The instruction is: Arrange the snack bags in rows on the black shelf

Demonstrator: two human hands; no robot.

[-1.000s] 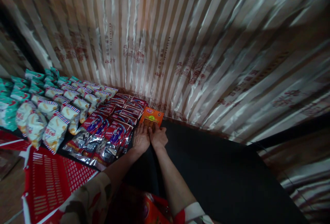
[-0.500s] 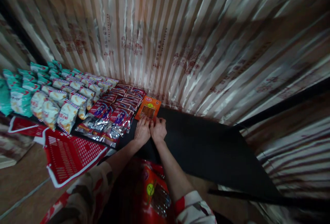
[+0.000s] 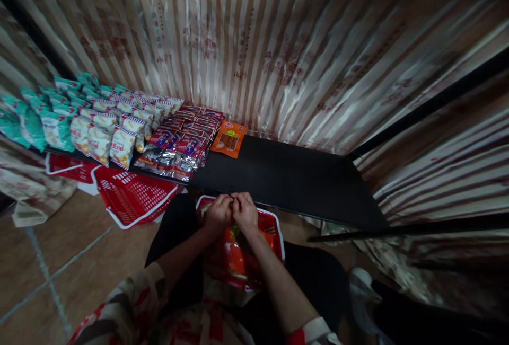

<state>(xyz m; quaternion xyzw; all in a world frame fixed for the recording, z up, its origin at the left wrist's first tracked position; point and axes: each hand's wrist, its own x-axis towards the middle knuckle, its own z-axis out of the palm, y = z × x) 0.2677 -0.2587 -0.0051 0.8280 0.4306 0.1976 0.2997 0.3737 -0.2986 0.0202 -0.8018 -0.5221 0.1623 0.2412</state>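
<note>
My left hand (image 3: 218,212) and my right hand (image 3: 245,211) are side by side above a red basket (image 3: 277,231), their fingers curled in and almost meeting. Whether anything is between the fingers is hidden. Orange snack packets (image 3: 235,255) lie inside the basket, partly covered by my right forearm. Beyond my hands, a single flat orange packet (image 3: 229,139) lies on the black shelf (image 3: 286,175). It is right beside overlapping rows of dark red packets (image 3: 193,143), and neither hand touches it.
White snack bags (image 3: 122,146) and green bags (image 3: 58,129) stand in rows on the shelf's left. Another red basket (image 3: 135,196) sits below the shelf edge. A patterned curtain (image 3: 222,43) hangs behind; a dark metal bar (image 3: 429,104) slopes at the right.
Both hands have left the orange packet on the shelf and drawn back over the basket. That packet stays beside the dark red rows. The view has tilted downward, showing the basket between my legs.
</note>
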